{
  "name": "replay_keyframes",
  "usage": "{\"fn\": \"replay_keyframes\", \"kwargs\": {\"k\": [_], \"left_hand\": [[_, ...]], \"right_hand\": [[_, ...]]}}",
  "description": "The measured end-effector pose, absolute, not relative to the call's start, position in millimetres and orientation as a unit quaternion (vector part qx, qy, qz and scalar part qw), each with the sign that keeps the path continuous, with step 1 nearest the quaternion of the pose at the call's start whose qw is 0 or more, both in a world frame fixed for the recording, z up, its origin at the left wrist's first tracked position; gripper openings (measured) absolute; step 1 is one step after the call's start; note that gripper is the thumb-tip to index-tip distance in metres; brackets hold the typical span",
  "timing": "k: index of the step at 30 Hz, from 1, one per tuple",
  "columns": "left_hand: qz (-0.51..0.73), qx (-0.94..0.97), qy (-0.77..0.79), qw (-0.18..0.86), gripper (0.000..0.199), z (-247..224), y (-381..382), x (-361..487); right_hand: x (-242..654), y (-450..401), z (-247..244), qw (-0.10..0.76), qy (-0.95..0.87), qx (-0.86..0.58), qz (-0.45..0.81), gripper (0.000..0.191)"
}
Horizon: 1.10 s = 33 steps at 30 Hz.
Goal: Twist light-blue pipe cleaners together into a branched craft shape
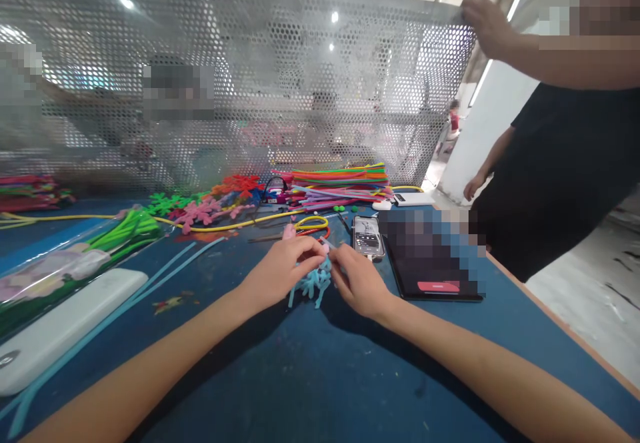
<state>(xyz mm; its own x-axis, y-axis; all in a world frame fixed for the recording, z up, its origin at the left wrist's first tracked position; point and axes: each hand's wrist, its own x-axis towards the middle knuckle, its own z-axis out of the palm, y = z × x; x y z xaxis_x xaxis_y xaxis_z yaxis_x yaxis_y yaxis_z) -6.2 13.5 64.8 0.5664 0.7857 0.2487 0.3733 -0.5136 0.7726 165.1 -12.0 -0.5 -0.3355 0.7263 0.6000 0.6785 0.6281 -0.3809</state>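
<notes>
Between my two hands, a little above the blue table, is a light-blue pipe-cleaner shape (311, 283) with several short arms hanging down. My left hand (287, 263) pinches its upper part from the left, thumb and fingers pressed together. From the right, my right hand (357, 279) closes its fingertips on the same piece. My fingers cover the top of the shape, so the exact grip is partly hidden. Just behind my hands lie scissors (313, 225) with yellow and orange handles. Loose light-blue pipe cleaners (165, 273) stretch across the table to the left.
Beyond the hands lie bundled coloured pipe cleaners (340, 186) and finished snowflake-like shapes (200, 211). A phone (369, 236) and a tablet (430, 263) are at right; a white case (70, 329) and a plastic-wrapped bouquet (90, 256) at left. A person (570, 143) grips the perforated metal panel (280, 83).
</notes>
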Motion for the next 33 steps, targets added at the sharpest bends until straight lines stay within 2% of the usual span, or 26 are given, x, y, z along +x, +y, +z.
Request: {"fn": "replay_keyframes", "kwargs": {"k": [5, 11, 16, 19, 23, 26, 29, 31, 33], "left_hand": [[0.276, 0.858, 0.338, 0.273, 0.014, 67.4, 9.2, -4.6], [0.243, 0.842, 0.362, 0.317, 0.018, 62.6, 16.6, -7.8], [0.232, 0.856, 0.356, 0.296, 0.011, 61.9, 17.5, -8.6], [0.234, 0.851, 0.368, 0.291, 0.013, 63.1, 17.2, -8.2], [0.233, 0.842, 0.384, 0.299, 0.016, 59.2, 19.4, -7.8], [0.240, 0.837, 0.381, 0.310, 0.015, 55.3, 19.5, -7.3], [0.268, 0.841, 0.361, 0.300, 0.013, 55.7, 16.2, -7.0], [0.286, 0.851, 0.342, 0.279, 0.012, 57.2, 13.9, -7.3], [0.305, 0.857, 0.333, 0.249, 0.009, 57.5, 13.0, -8.3]], "right_hand": [[163.7, -14.3, -0.7, 0.375, -0.809, -0.450, 0.044, 0.010], [163.8, -14.4, 1.4, 0.352, -0.799, -0.487, 0.017, 0.012], [162.4, -13.8, -0.8, 0.328, -0.801, -0.499, -0.045, 0.014], [161.8, -16.1, 1.3, 0.376, -0.782, -0.480, -0.130, 0.014], [158.7, -30.4, 11.9, 0.439, -0.798, -0.337, -0.239, 0.014], [154.1, -45.1, 20.6, 0.461, -0.786, -0.358, -0.202, 0.011], [152.0, -49.5, 24.2, 0.475, -0.800, -0.290, -0.224, 0.011], [153.6, -43.9, 22.1, 0.483, -0.788, -0.321, -0.206, 0.006], [157.1, -34.3, 16.9, 0.469, -0.772, -0.408, -0.131, 0.021]]}}
